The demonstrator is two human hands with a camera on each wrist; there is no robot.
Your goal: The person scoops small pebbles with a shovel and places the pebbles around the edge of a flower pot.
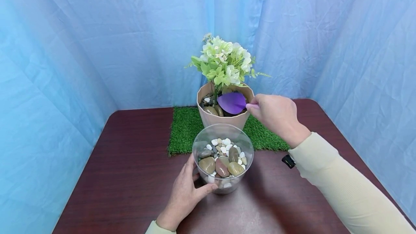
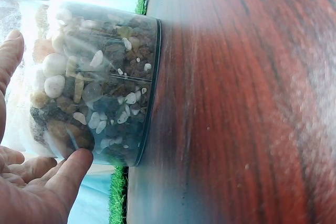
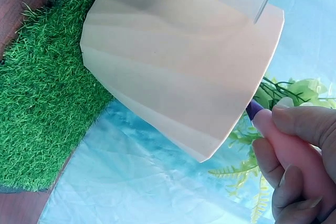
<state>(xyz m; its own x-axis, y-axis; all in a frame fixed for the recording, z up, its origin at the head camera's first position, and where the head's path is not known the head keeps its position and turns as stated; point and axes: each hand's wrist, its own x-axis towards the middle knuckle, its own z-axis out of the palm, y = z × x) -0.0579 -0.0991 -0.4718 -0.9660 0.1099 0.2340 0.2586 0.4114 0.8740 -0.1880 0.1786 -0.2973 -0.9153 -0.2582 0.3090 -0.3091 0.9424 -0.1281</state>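
Observation:
My right hand [image 1: 276, 113] grips the pink handle [image 3: 291, 153] of a small garden trowel. Its purple blade [image 1: 232, 103] is over the stones inside a pale pink faceted flowerpot [image 1: 224, 120], where white and green flowers [image 1: 224, 59] stand. In front of the pot, a clear round container [image 1: 224, 130] rests on the table, holding large brown stones [image 1: 207, 164] and small white pebbles [image 1: 226, 141]. My left hand [image 1: 186, 192] holds this container at its left side, thumb along the front. Darker gravel [image 2: 123, 93] fills its lower part in the left wrist view.
A green artificial grass mat [image 1: 183, 129] lies under the flowerpot, near the back of the dark red wooden table [image 1: 130, 176]. Light blue curtains [image 1: 156, 39] hang behind and on both sides. The container stands close in front of the pot.

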